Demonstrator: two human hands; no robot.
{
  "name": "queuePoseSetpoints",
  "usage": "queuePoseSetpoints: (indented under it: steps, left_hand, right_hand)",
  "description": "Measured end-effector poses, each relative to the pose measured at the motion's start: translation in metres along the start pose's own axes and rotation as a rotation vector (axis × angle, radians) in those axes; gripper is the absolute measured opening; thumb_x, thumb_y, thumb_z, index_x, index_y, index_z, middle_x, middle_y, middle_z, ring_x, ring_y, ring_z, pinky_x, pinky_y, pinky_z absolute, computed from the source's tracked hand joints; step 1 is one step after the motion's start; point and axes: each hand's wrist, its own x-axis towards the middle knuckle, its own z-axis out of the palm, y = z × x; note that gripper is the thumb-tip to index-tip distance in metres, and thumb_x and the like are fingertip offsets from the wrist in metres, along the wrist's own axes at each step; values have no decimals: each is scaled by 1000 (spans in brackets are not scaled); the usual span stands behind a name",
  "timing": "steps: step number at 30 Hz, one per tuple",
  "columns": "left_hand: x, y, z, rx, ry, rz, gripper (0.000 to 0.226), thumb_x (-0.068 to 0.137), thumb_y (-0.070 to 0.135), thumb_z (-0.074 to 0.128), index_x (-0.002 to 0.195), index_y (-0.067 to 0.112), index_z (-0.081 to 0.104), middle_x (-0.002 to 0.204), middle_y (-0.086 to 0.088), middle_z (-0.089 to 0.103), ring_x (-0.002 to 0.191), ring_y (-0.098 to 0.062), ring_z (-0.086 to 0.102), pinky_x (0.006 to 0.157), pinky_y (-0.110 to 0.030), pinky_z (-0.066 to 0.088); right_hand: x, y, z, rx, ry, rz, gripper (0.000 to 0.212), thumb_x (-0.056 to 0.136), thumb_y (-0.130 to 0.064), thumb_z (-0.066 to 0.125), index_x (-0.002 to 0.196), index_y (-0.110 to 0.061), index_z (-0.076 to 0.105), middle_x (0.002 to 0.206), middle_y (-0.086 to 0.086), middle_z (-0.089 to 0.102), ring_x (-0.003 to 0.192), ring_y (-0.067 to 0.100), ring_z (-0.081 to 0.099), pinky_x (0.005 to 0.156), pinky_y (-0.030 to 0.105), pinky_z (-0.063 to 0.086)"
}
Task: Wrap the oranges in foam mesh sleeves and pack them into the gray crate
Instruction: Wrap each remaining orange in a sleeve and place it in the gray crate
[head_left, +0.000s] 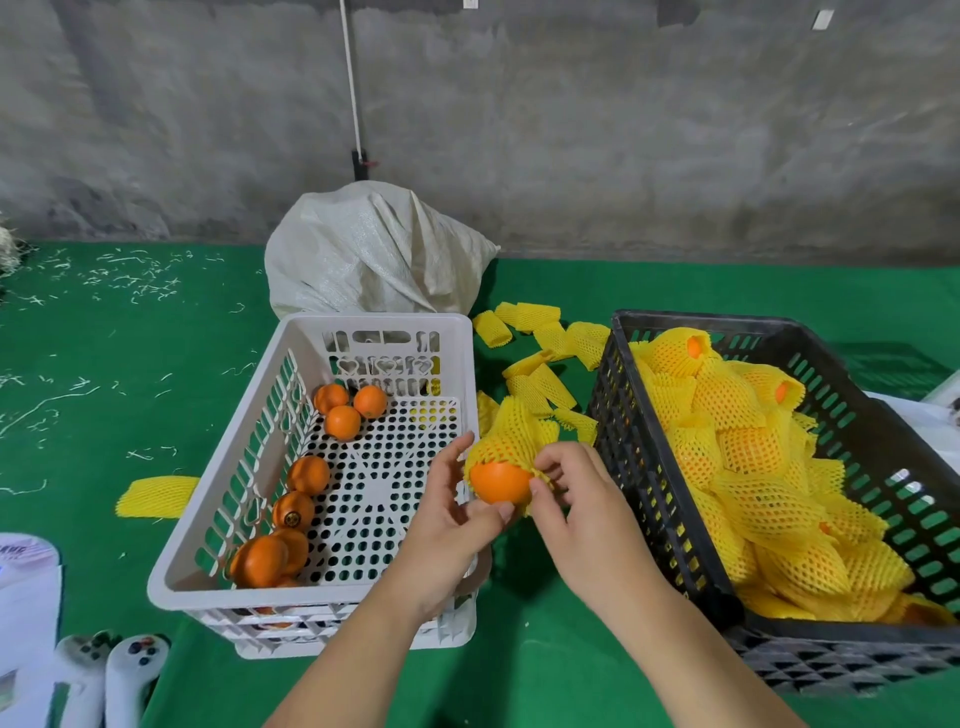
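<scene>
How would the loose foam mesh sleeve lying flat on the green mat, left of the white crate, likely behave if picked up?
The loose foam mesh sleeve lies collapsed flat, so it would probably flop and feel very light. Its open netting probably stretches easily: a like sleeve bulges around the orange in the hands. Being flat, it seems unlikely to roll.

Bare grey concrete wall (571, 130) behind green felt-covered surface (130, 338), white pipe (350, 73).

My one head camera looks forward and down, close above both hands (519, 499), toward a far wall (571, 130).
</scene>
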Motion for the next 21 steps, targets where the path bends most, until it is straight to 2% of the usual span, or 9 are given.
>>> queuePoseSetpoints:
  steps: [2, 4, 5, 7, 10, 12, 15, 18, 21]
  left_hand:
    - [-1, 0, 3, 59, -1, 28, 69, 92, 4, 79, 147, 33, 49, 114, -11, 72, 94, -24, 70, 92, -33, 60]
    - [-2, 1, 6, 57, 26, 65, 62, 91, -1, 78, 143, 20, 51, 105, -14, 73, 79, -17, 68, 73, -23, 58]
    - [-2, 1, 8, 55, 47, 88, 60, 90, -5, 77, 140, 14, 51, 100, -11, 72, 78, -14, 67, 70, -21, 56]
    - [-1, 1, 10, 79, 107, 135, 56, 87, -11, 77, 133, 8, 51, 99, -1, 73, 85, -10, 68, 76, -20, 55]
    - [1, 1, 7, 77, 175, 115, 54, 80, 11, 81, 127, 17, 54, 105, -3, 73, 92, -12, 69, 78, -22, 56]
    - [1, 0, 2, 62, 172, 90, 61, 78, 23, 81, 132, 27, 54, 111, -2, 73, 99, -12, 71, 81, -21, 56]
    - [1, -4, -4, 69, 71, 70, 76, 81, 26, 80, 148, 42, 46, 123, 0, 72, 105, -17, 72, 85, -27, 58]
    - [1, -4, -2, 48, 32, 69, 61, 87, 28, 78, 142, 41, 57, 122, -6, 72, 107, -20, 71, 87, -27, 58]
    - [1, -3, 0, 57, 42, 65, 56, 87, 29, 79, 139, 37, 60, 117, -3, 73, 100, -12, 70, 83, -23, 57]
  right_hand:
    - [1, 0, -5, -39, 14, -21, 9, 100, -23, 59, 108, -24, 55, 104, -16, 48, 91, -2, 54, 71, 22, 46]
    - [0, -7, -9, -77, -8, -88, 8, 100, -29, 55, 106, -25, 55, 101, -17, 47, 85, 2, 52, 68, 24, 46]
    - [-1, -12, -8, -102, -35, -139, 10, 99, -33, 53, 105, -26, 54, 100, -18, 46, 85, 3, 51, 68, 25, 47]
    - [-6, -18, -2, -139, -74, -217, 13, 97, -38, 50, 105, -28, 51, 102, -19, 44, 93, 5, 48, 74, 28, 49]
    - [-9, -15, 6, -40, -2, -108, 25, 94, -39, 57, 116, -31, 46, 115, -18, 40, 106, 5, 50, 84, 27, 52]
    - [-10, -8, 9, -9, -12, -21, 45, 92, -38, 62, 131, -37, 40, 125, -21, 37, 111, 1, 50, 88, 27, 55]
    - [-12, -4, 11, 18, -77, -44, 62, 91, -41, 63, 144, -44, 32, 135, -21, 34, 115, -2, 50, 88, 24, 56]
    - [-12, -3, 11, 38, -26, -135, 58, 96, -26, 67, 148, -37, 43, 132, -16, 40, 111, -2, 53, 84, 23, 55]
    - [-9, 2, 7, 62, 117, -172, 39, 99, -5, 61, 135, -19, 64, 116, -10, 54, 102, 1, 59, 81, 28, 55]
